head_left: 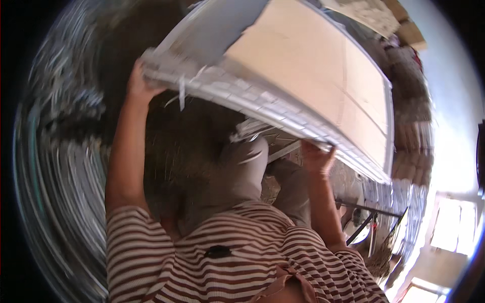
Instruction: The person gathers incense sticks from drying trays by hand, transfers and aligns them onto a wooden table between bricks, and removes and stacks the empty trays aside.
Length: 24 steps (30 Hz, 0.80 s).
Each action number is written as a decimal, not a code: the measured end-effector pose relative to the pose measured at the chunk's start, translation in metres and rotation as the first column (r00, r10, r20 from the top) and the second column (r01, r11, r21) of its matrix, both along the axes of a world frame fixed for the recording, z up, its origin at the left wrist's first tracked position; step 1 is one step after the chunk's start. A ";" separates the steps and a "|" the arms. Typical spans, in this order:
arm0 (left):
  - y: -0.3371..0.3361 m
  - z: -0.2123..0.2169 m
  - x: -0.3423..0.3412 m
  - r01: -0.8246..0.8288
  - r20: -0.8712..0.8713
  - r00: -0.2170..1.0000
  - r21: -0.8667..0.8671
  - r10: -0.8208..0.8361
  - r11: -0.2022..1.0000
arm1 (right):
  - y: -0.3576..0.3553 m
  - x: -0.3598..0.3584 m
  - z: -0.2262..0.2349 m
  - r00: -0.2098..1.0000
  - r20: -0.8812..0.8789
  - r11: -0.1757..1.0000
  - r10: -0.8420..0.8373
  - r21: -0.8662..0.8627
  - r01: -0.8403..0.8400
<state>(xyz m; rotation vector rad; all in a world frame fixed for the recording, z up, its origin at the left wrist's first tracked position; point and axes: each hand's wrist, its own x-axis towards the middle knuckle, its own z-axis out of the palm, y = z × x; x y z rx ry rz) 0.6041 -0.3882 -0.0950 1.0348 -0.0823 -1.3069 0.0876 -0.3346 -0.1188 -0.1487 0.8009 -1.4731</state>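
Note:
A large flat panel [313, 65] hangs tilted in front of me, with a tan board face, a grey area at its left and a pale frame around it. Several pale strips [242, 98] run along its near edge, and a white loose band [182, 93] dangles from them. At the panel's left corner, my left hand [141, 83] is closed around the edge, with part of its fingers hidden. My right hand [318, 159] grips the near edge from below, towards its right end; its fingers are partly covered by the panel.
Shiny long strips [55, 202], blurred, fill the left side. Brownish stacked bundles [411, 116] stand along the right by a pale wall [449, 91]. A black metal frame [374, 214] is at lower right, near a bright window [452, 224]. My legs [242, 166] are below the panel.

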 end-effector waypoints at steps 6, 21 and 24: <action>0.028 -0.045 0.078 -0.227 0.474 0.865 0.077 0.165 0.971 | 0.026 0.003 -0.021 0.986 -0.019 0.986 0.168 -0.015 -0.168; -0.050 0.085 -0.387 0.938 0.851 -0.308 0.198 0.426 0.283 | -0.384 -0.051 0.146 -0.453 -0.807 0.837 -0.378 -0.089 -0.540; -0.068 0.073 -0.384 0.936 0.893 -0.310 0.227 0.325 0.269 | -0.450 -0.038 0.128 -0.637 -0.664 0.869 -0.391 -0.039 -0.493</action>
